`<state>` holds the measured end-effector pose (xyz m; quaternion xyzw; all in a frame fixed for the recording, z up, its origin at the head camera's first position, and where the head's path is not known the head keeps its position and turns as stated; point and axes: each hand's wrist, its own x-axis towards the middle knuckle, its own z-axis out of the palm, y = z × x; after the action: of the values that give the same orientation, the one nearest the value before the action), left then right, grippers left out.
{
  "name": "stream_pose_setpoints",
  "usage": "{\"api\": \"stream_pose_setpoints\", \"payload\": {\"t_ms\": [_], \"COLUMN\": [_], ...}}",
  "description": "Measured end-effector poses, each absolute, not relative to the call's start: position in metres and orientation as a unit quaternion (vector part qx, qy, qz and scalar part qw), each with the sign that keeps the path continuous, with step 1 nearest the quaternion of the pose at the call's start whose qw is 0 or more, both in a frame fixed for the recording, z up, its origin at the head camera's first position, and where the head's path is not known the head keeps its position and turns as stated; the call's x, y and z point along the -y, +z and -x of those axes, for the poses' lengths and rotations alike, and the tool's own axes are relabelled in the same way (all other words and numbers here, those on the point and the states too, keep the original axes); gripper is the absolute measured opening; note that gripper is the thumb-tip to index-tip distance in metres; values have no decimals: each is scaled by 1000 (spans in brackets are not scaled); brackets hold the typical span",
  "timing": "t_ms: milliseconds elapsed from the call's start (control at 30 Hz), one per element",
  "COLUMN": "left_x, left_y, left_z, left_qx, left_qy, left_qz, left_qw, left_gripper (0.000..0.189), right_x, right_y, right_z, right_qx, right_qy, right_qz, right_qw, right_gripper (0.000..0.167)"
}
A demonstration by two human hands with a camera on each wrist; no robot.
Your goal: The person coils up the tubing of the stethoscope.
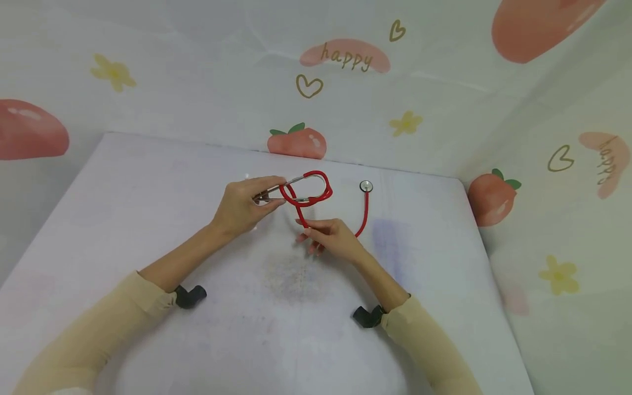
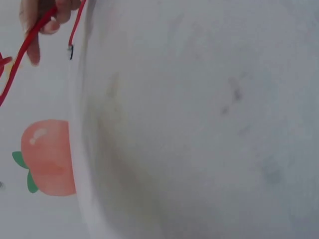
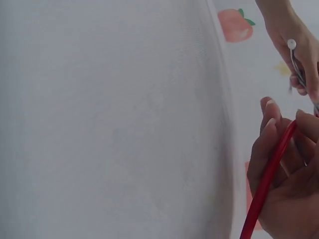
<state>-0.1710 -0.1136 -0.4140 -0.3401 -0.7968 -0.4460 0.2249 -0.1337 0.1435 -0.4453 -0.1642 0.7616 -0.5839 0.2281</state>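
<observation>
A red stethoscope (image 1: 321, 198) with metal ear tubes is held up over the white table, its red tubing looped around near the ear tubes. My left hand (image 1: 243, 202) grips the metal ear tubes between thumb and fingers. Lower and to the right, my right hand (image 1: 332, 237) pinches the red tubing between thumb and forefinger, the other fingers loosely bent. From there the tubing runs up to the round chest piece (image 1: 366, 186) at the right. In the right wrist view, the tubing (image 3: 271, 174) crosses the right palm, and a white ear tip (image 3: 291, 44) shows beside the left hand.
The white table (image 1: 222, 340) has a greyish smudge and a faint purple patch. Behind and to the right hangs a pale cloth (image 1: 207, 71) printed with fruit, flowers and hearts. Black wrist cameras (image 1: 190, 297) sit at both beige sleeve cuffs.
</observation>
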Motion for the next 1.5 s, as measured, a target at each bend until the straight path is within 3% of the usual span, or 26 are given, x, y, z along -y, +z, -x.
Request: {"api": "stream_pose_setpoints", "payload": {"t_ms": [567, 900, 1500], "left_x": [118, 123, 133], "left_y": [-409, -410, -412], "left_z": [173, 174, 167], "left_qx": [838, 858, 883], "left_qy": [-415, -380, -317], "left_qz": [276, 267, 298], "left_qw": [222, 219, 178], "left_gripper": [45, 41, 43], "right_x": [-145, -145, -159], "right_y": [-423, -400, -347], "right_z": [114, 116, 117], "right_qx": [-883, -872, -842], "right_qy": [-307, -223, -164], "right_qz": [352, 423, 490], "right_qw": [50, -109, -157], "right_gripper": [44, 32, 32]}}
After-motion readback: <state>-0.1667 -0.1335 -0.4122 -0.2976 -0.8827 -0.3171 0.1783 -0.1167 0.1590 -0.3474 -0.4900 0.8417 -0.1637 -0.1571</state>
